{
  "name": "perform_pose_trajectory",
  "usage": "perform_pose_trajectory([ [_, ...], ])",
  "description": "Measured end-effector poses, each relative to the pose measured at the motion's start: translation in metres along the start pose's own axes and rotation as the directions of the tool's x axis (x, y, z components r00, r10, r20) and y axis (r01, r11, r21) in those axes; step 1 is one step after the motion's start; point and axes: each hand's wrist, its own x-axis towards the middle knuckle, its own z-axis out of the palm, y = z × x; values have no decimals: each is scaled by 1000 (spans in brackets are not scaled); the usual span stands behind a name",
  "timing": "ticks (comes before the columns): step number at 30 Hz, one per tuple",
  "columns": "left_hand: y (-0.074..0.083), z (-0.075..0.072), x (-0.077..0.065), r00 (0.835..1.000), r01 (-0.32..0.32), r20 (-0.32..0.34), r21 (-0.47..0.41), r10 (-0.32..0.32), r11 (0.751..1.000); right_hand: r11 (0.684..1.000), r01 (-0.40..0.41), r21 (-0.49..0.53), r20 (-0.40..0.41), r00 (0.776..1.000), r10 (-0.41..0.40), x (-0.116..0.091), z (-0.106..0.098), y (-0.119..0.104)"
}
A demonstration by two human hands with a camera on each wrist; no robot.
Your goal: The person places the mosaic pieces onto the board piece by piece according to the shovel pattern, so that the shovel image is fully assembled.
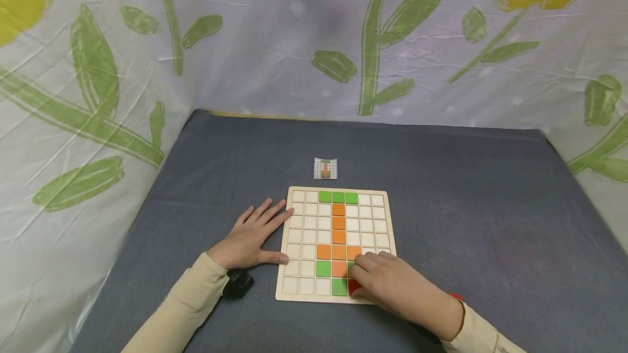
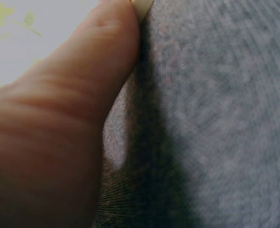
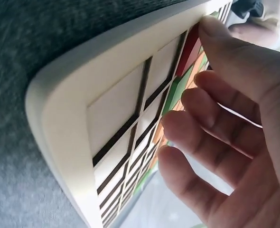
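Observation:
A pale wooden grid board (image 1: 280, 287) lies flat, bearing square tiles. Green tiles (image 1: 338, 197) form a short row at its far side, with an orange column (image 1: 338, 223) below them. Fingers spread straight, my left hand (image 1: 250, 241) rests beside the board, its thumb and fingertips touching the left edge. My right hand (image 1: 399, 287) bends over the near right part, thumb and index finger about a red tile (image 1: 352, 286) in the nearest row. In the right wrist view, the thumb tip meets the red tile (image 3: 188, 52); the other fingers curl above a green tile (image 3: 175, 90).
A small printed card (image 1: 325, 169) with a matching coloured pattern lies behind the board. Dark grey cloth (image 1: 466, 206) covers the table. Behind it hangs a pale backdrop (image 1: 275, 31) with painted flowers. A black wrist device (image 1: 238, 284) sits under the left wrist.

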Motion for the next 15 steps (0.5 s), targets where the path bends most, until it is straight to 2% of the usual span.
perform_pose_trajectory([
  [7, -1, 1, 0, 1000, 1, -4, 2, -1, 1000, 1000, -27, -1, -9, 1000, 27, -9, -7, 8],
  [11, -1, 2, 0, 1000, 0, -7, 1, 0, 1000, 993, -118, -16, 8, 993, 118, -29, -21, 22],
  [15, -1, 0, 0, 1000, -5, -7, 4, 5, 1000, 971, -237, -15, 90, 967, 238, -61, -37, 35],
])
